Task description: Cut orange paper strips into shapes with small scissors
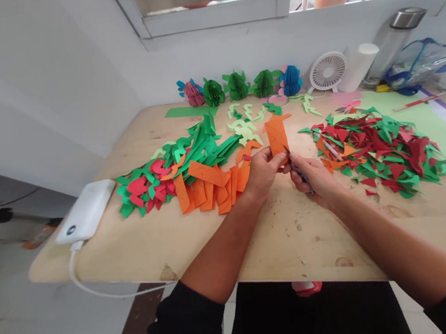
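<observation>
Between the fingers of my left hand [265,170] is a piece of orange paper [277,136], held upright above the table. My right hand [313,176] is closed around dark-handled scissors [302,175], whose blades meet the paper's lower right edge. Left of my left hand lie orange paper strips [205,190] with lines on them. Beyond these are folded green strips [215,148] and a heap of green and red cut shapes [145,187]. To the right of my right hand spreads a pile of red, green and orange scraps [387,151].
Honeycomb paper figures [237,86] stand along the wall. A small white fan [327,72], a bottle [393,44] and a clear blue-trimmed bag [432,66] are at the back right. A white power bank [85,211] with a cable sits at the left edge.
</observation>
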Tool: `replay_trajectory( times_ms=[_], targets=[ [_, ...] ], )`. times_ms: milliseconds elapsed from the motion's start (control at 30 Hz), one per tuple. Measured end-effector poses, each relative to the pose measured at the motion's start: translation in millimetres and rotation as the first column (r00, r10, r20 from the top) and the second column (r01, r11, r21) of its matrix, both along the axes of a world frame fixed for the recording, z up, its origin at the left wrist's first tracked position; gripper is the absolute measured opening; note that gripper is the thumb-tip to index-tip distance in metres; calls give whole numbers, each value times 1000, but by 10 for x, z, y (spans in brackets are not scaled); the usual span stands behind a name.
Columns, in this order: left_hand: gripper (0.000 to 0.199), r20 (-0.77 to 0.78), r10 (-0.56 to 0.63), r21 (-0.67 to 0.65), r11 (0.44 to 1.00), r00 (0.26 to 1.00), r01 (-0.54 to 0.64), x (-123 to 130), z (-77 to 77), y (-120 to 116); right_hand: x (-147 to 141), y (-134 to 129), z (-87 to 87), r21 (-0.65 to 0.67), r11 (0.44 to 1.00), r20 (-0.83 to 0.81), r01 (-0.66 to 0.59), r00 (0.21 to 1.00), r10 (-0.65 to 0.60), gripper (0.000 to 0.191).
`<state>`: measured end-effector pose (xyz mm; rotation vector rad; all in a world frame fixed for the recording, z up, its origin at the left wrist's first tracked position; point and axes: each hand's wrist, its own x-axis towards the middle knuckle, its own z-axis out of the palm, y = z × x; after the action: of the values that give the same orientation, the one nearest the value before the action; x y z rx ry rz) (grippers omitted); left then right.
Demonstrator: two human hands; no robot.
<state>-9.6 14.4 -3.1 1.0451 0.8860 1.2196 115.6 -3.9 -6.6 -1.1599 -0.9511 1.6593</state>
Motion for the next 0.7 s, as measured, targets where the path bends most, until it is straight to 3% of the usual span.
replay_trajectory(
  times_ms=[700],
  targets=[
    [14,12,14,-18,1000,1000,-14,5,7,-4,-10,-8,8,-8,1000,16,14,1000,-14,46]
  ],
)
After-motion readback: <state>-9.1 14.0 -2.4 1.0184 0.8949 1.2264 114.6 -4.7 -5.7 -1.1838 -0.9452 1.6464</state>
